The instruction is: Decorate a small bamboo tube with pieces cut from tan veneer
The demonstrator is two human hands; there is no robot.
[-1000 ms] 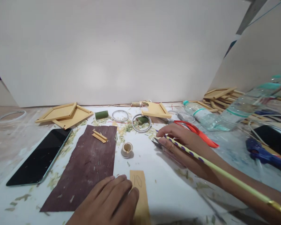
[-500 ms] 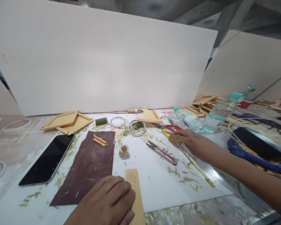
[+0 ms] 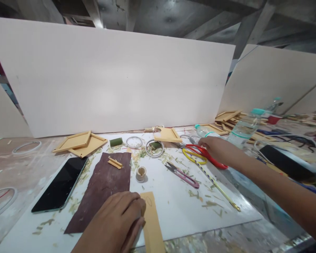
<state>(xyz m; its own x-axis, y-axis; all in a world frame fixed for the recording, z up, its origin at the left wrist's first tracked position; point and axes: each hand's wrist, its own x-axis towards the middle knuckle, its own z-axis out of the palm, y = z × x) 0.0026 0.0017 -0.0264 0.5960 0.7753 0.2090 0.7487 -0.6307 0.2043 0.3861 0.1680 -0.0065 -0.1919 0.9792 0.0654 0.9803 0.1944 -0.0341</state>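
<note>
My left hand [image 3: 116,223] rests with bent fingers beside a wooden strip [image 3: 152,221] and over the lower edge of dark sandpaper [image 3: 110,179]; what lies under its fingers is hidden. My right hand [image 3: 216,149] reaches in from the right, its curled fingers at the red handle of the scissors [image 3: 214,160]; whether it grips them is hidden. The yellow-handled tool [image 3: 204,160] lies just left of it. Pink snips [image 3: 185,177] and a thin yellow-green rod [image 3: 223,193] lie nearer. A small bamboo ring [image 3: 141,174] stands beside the sandpaper.
A black phone [image 3: 60,184] lies at left, wooden frames [image 3: 76,141] behind it. Plastic bottles [image 3: 243,130], another phone [image 3: 287,161] and stacked frames [image 3: 226,116] crowd the right. A white panel [image 3: 126,80] stands at the back. Shavings litter the white sheet [image 3: 179,214].
The view has tilted up slightly. My right hand has moved from the yellow handles to the right, and the red handle shows further right and nearer. My left hand has shifted slightly left.
</note>
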